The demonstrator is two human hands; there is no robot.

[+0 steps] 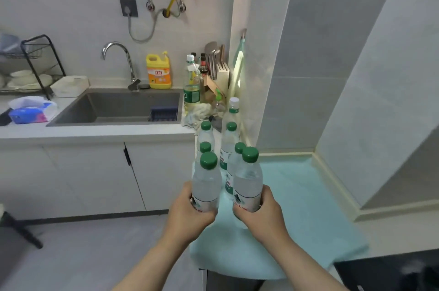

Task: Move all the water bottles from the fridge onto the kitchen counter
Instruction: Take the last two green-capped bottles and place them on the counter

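At the counter corner, over the teal mat (pixel 297 195), both hands are loaded. The left hand (pixel 190 210) is wrapped round the lower body of the left bottle (pixel 206 181), fingers curled onto the label and thumb on the near side. The right hand (pixel 263 210) is clamped the same way on the right bottle (pixel 248 179). Both bottles are upright, green caps on. Their bases are hidden behind the hands, so I cannot tell if they touch the mat or hang just above it.

Handling, as a judgement:
- They look full, so moderately heavy for one hand.
- The thin clear plastic will dent under a hard squeeze.
- The walls look misted, probably cold and damp, so slippery.
- Best hold is low to mid body on the label band, as now. The cap is too small for a secure lift.
- Narrow base, so they tip easily. Set them down flat and avoid knocking the neighbours.

Just beyond the hands, the rear bottles (pixel 230 146), four with green caps, stand close together on the mat. A taller white-cap bottle (pixel 232 110) stands behind them, possibly water too. Further left along the counter (pixel 95 131) are the sink (pixel 118 105) and a yellow jug (pixel 158 71). The fridge is not seen.
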